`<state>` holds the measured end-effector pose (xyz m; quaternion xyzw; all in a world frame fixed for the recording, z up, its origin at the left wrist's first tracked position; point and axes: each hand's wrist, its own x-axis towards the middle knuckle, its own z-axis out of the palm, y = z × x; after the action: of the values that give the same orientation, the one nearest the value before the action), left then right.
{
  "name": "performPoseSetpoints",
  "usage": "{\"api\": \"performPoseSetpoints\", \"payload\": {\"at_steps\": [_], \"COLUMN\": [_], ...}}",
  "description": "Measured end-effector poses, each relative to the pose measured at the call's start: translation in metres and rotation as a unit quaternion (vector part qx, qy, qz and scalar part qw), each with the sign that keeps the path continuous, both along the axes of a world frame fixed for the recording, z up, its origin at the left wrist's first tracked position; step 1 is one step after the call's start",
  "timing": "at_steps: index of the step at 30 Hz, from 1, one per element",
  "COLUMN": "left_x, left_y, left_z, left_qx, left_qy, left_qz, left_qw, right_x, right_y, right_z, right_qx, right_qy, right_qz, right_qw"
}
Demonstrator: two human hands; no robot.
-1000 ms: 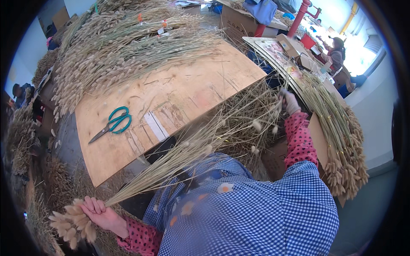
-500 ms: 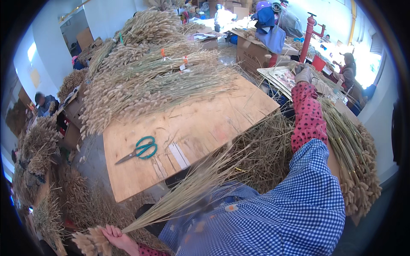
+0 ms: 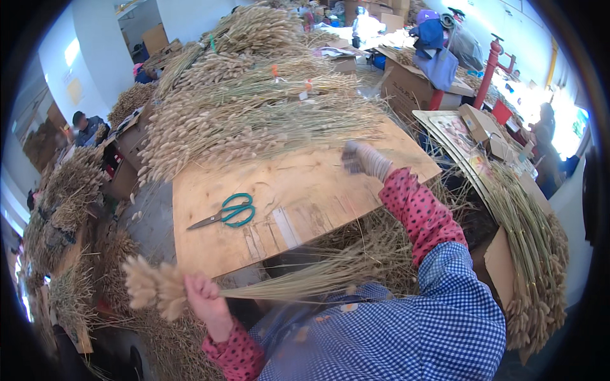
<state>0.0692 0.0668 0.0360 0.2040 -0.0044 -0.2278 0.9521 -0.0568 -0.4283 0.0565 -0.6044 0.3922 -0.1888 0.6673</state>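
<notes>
The bunny-tail grass bunch point(image 3: 267, 290) is gathered in your left hand point(image 3: 208, 300), closed near the heads; I see no tie. Your right hand point(image 3: 367, 159) is blurred, its grip I cannot tell. Beyond it, a grass pile point(image 3: 254, 114) is left; rightward, tied bundles point(image 3: 526, 254) lie.

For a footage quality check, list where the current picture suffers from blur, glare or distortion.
Head view: the right grip is smeared by motion blur; head view, far right: strong glare leaves a person near-silhouetted; head view, rim: fisheye rounding, black corners; head view, centre-left: the scissors look fairly crisp.
</notes>
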Motion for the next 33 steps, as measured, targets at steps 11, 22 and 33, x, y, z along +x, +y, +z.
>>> {"api": "performPoseSetpoints", "payload": {"at_steps": [11, 22, 33], "left_x": [-0.02, -0.019, 0.0], "left_y": [-0.069, -0.061, -0.04], "left_z": [0.047, 0.057, 0.033], "left_qx": [0.107, 0.095, -0.018], "left_qy": [-0.112, -0.167, -0.117], "left_qz": [-0.012, -0.048, -0.082], "left_qw": [0.988, 0.98, 0.99], "right_x": [-0.036, 0.021, 0.029], "right_y": [0.185, 0.302, 0.275], "right_z": [0.084, 0.023, -0.013], "right_qx": [-0.585, -0.38, -0.328], "right_qy": [-0.074, -0.053, -0.017], "right_qz": [0.136, 0.463, 0.549], "right_qw": [0.796, 0.799, 0.769]}}
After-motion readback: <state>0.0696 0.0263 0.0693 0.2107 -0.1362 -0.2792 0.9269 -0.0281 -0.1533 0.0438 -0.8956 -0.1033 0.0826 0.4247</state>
